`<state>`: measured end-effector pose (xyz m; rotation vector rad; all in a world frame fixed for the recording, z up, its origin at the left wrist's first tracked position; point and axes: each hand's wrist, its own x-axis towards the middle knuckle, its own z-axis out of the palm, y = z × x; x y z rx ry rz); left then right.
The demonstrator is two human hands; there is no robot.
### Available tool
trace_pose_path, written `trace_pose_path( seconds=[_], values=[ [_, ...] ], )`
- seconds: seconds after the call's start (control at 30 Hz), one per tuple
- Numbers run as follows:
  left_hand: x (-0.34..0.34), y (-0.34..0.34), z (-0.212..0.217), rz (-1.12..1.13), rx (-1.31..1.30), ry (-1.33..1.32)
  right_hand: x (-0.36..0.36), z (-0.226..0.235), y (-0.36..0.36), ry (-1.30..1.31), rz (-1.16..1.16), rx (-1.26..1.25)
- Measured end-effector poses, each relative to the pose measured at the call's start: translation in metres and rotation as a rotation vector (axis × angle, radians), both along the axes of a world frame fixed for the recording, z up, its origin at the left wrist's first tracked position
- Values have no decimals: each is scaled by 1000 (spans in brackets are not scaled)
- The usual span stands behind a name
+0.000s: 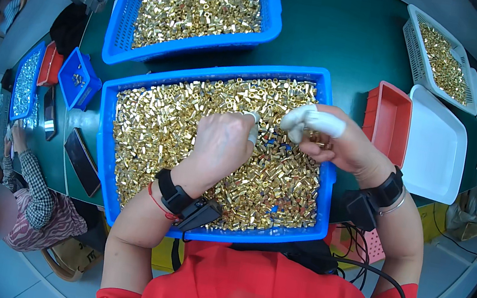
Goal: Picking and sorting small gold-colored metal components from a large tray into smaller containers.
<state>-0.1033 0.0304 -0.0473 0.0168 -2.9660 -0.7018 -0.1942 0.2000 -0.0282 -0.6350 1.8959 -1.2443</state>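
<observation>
A blue tray full of small brass fittings lies in front of me. Over the middle of the heap is my left hand, back upward and fingers curled down and closed. A white finger cot shows at its thumb side; whatever the fingers hold is hidden. My right hand hovers above the tray's right part, white cots on its thumb and finger. Some brass fittings sit in its curled fingers. Below it, a few blue-coloured bits lie among the brass.
Beyond stands a second blue basket of brass pieces. To the right are a red bin, a white tray and a white basket of brass parts. A small blue bin and a dark phone-like slab lie left, near another person.
</observation>
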Motion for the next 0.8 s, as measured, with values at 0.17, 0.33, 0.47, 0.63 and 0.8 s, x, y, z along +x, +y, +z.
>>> trace_pose_path(
  seconds=[0.17,0.33,0.47,0.63,0.8],
  values=[
    [1,1,0,-32,-48,-21,2,-8,-16,465,93,92],
    [5,10,-6,21,4,12,11,-16,-27,1049,243,357],
    [9,11,-5,21,0,21,17,-11,-29,1204,307,335],
    [8,11,-9,27,-7,8,10,-21,-34,1225,335,328],
    [5,7,-12,50,16,32,3,-19,-32,1180,298,340]
  ],
)
